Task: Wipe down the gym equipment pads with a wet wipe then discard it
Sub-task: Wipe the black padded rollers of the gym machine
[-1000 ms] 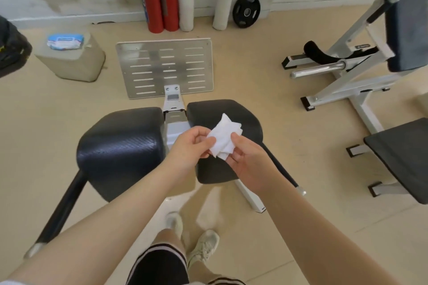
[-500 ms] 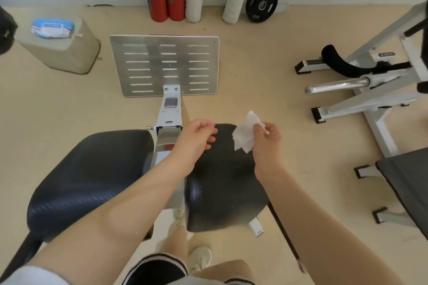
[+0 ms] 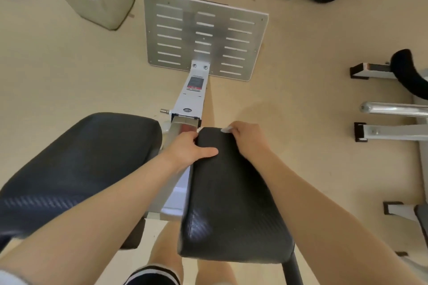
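Head view: the right hand [image 3: 249,137] presses the wipe [image 3: 225,129], fingers curled over it, onto the right pad's [image 3: 234,194] far edge; the left hand [image 3: 190,148] grips that pad's left edge.

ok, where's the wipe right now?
Head view: the wet wipe sits under the right hand, pressed on the far edge of the right pad.

We are reaching both bare arms forward and down. Our left hand [image 3: 190,148] is lying with its thumb stretched flat toward the right and its fingers bending over an edge. Our right hand [image 3: 247,136] is curling knuckles-up, fingertips tucked out of sight.
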### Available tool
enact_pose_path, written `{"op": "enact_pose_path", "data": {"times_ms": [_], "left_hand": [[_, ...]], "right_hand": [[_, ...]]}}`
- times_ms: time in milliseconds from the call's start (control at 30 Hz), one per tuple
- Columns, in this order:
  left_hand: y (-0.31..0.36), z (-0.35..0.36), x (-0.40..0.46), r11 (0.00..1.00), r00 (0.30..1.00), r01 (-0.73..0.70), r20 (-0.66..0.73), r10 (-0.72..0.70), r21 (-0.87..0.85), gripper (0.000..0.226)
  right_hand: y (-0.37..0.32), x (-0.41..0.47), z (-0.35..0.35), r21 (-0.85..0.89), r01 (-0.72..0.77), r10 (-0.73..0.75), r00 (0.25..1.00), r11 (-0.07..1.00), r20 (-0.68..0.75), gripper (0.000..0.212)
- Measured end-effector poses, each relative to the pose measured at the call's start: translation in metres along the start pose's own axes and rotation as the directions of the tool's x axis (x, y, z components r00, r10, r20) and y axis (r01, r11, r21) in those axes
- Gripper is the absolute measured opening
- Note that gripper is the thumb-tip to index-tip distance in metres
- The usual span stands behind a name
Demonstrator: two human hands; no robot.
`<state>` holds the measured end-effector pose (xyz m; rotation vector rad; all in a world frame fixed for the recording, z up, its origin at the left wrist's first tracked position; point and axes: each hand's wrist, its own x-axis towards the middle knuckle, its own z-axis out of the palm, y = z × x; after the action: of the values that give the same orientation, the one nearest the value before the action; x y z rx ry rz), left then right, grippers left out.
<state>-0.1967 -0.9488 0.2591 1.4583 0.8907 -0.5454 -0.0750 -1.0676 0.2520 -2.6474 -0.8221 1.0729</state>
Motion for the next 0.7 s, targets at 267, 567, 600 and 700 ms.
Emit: {"op": "enact_pose_path", "data": {"times_ms": [267,567,600,700], "left_hand": [[0.003,-0.010,-0.009,0.994,0.981,0.104,0.167,-0.100,-0.016,0.044],[0.003,-0.011,-0.013,0.987,0.976,0.140,0.181,-0.124,-0.079,0.050],[0.002,-0.011,-0.012,0.986,0.976,0.140,0.178,-0.122,-0.090,0.050],[-0.004,-0.011,-0.012,0.988,0.982,0.126,0.150,-0.111,-0.093,0.059]], "right_hand": [[-0.037,-0.004,0.010,0.131,0.270,-0.288,0.945,0.954,0.154,0.026],[0.027,-0.009,-0.011,-0.008,-0.163,0.163,0.985,0.987,0.047,0.026],[0.014,-0.005,-0.006,-0.010,-0.120,0.121,0.992,0.993,0.037,0.027],[-0.033,0.002,0.011,0.053,0.145,-0.150,0.984,0.988,0.098,0.031]]}}
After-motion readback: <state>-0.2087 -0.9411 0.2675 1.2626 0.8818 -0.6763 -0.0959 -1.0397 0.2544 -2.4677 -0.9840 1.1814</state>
